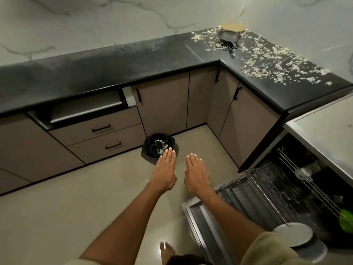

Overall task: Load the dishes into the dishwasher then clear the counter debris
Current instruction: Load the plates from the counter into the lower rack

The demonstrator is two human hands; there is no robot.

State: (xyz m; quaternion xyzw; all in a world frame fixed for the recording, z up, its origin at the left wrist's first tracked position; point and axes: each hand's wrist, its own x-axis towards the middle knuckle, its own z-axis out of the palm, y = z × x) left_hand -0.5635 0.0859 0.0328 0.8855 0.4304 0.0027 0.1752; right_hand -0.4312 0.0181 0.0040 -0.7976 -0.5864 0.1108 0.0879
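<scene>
My left hand (165, 170) and my right hand (196, 172) are stretched out side by side over the floor, palms down, fingers straight, holding nothing. My left fingertips overlap a black-lined bin (155, 145) with pale scraps inside. Pale debris (267, 58) is scattered over the right wing of the black counter (95, 73). A dark frying pan (229, 37) sits among it near the corner, with a tan board (232, 26) behind. The dishwasher (267, 197) stands open at the lower right, racks pulled out, with grey plates (294, 234) and a green item (346, 219) inside.
Brown cabinets and drawers (103, 136) run under the counter. A slim unit (86, 108) sits recessed below the counter at the left. A grey worktop (328, 131) lies above the dishwasher. A bare foot (166, 251) stands on the beige floor.
</scene>
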